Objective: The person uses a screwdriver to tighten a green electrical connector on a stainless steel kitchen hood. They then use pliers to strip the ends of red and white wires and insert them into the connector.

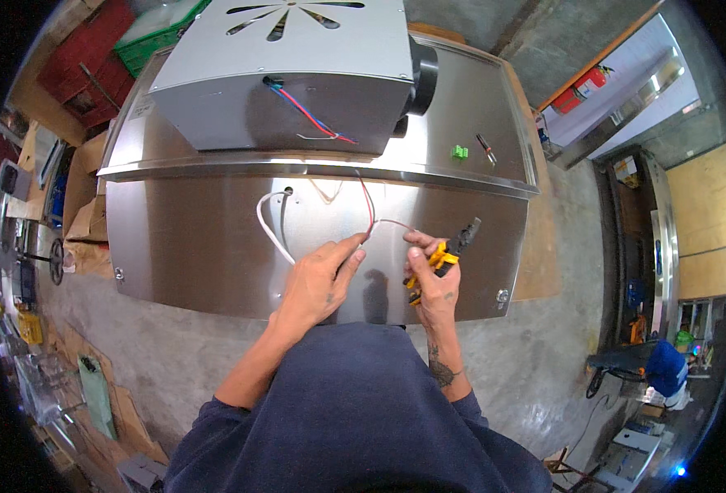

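Observation:
My left hand (323,273) is closed, thumb and forefinger pinching a few thin wires (369,207), one red and one dark. They rise from the fingertips toward the seam of the steel panel (190,238). A white cable (266,226) leaves a hole in that panel and loops down behind this hand. My right hand (435,278) is wrapped round pliers (460,243) with yellow and black handles, jaws pointing up and away. Its thumb and forefinger are also at the tip of a thin brownish wire (394,223) that runs across from the left fingertips.
A grey metal box (281,115) with a black round outlet (423,76) stands on the panel, red and blue wires (305,111) hanging from its side. Right of it lie a green terminal block (459,152) and a small screwdriver-like tool (486,149). A fire extinguisher (581,89) is at far right.

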A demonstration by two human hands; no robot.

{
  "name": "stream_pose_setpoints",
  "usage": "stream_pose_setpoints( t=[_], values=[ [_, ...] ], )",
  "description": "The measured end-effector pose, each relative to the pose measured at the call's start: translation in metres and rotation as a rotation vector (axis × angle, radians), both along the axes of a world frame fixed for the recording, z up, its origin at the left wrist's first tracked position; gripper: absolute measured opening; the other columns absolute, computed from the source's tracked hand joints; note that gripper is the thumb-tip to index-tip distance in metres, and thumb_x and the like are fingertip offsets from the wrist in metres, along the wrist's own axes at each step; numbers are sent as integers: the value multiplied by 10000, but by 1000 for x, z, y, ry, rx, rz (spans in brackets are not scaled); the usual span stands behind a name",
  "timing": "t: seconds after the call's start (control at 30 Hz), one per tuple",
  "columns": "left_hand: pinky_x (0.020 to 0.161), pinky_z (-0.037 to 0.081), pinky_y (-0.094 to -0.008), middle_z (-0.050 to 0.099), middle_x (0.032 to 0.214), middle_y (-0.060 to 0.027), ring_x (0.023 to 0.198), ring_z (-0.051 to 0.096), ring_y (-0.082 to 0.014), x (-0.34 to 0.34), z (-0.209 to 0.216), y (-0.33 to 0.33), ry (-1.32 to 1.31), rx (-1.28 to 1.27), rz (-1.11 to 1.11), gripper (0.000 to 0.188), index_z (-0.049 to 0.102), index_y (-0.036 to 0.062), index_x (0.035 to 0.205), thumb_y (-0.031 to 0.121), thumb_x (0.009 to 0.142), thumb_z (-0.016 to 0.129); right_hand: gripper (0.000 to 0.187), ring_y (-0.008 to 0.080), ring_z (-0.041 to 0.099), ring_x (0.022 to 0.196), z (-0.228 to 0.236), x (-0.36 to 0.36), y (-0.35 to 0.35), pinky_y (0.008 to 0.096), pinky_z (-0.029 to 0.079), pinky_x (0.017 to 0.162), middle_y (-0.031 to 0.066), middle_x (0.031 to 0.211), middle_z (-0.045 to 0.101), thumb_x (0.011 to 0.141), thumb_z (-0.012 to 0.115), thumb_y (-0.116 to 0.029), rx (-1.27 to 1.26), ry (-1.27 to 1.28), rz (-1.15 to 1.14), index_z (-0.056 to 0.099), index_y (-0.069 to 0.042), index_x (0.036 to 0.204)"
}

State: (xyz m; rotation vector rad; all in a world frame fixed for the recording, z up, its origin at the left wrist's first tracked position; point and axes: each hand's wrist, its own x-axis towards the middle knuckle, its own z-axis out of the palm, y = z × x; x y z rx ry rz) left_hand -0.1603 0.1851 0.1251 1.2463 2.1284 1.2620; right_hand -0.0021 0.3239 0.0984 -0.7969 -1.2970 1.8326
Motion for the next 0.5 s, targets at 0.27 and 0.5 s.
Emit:
stream_pose_setpoints(
  t=[0.27, 0.5],
  values=[
    [812, 553, -462, 726, 979, -198, 849, 701, -392, -7, -17, -18, 68, 22, -36, 296, 717, 10, 1316, 116, 1044, 665, 272, 128, 647, 897, 2, -29, -5, 300, 544, 785, 98, 1089, 716, 996, 791, -87, 131, -38, 39, 525, -85, 1054],
    [826, 550, -481, 738, 980, -203, 893, 717, -393, -4, -29, -9, 89, -49, -137, 263, 732, 6, 1263, 132, 1053, 637, 262, 109, 639, 790, 6, -26, 21, 292, 544, 727, 41, 928, 680, 1029, 784, -225, 169, -265, -39, 571, -75, 1049]
  ],
)
